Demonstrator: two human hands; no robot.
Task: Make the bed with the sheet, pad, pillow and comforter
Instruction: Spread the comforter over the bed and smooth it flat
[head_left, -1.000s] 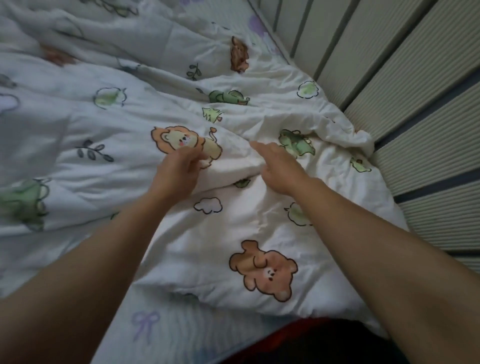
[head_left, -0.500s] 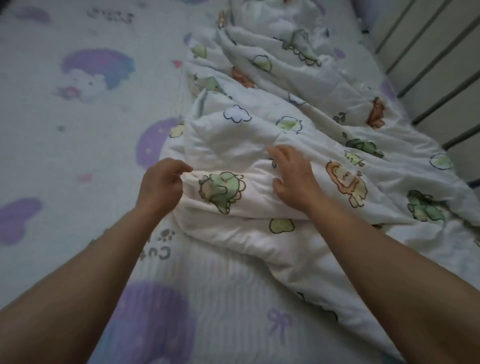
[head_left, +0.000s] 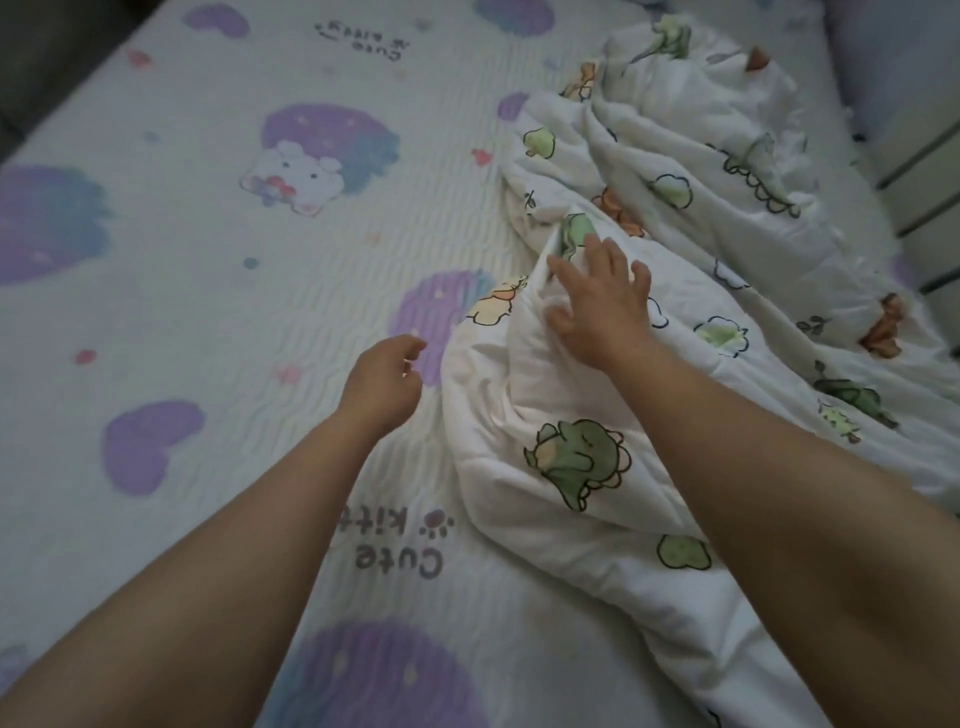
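Observation:
A white comforter (head_left: 691, 171) printed with cartoon dinosaurs, lions and clouds lies bunched along the right side of the bed. My right hand (head_left: 602, 306) rests on a raised fold of it, fingers spread and fairly straight. My left hand (head_left: 382, 382) hovers just left of the comforter's edge, fingers loosely curled, holding nothing. Under both lies the quilted pad (head_left: 208, 291), pale with purple hearts, a kitty figure and "Cute kitty" lettering, spread flat over the mattress. No pillow is in view.
A ribbed grey-white wall panel (head_left: 930, 135) runs along the bed's right side. A dark strip (head_left: 31, 67) borders the bed at the upper left. The left half of the pad lies flat and uncovered.
My view swung left from the wall toward the middle of the bed. My left hand let go of the comforter's edge and now hangs free. My right hand moved up along the fold with fingers spread.

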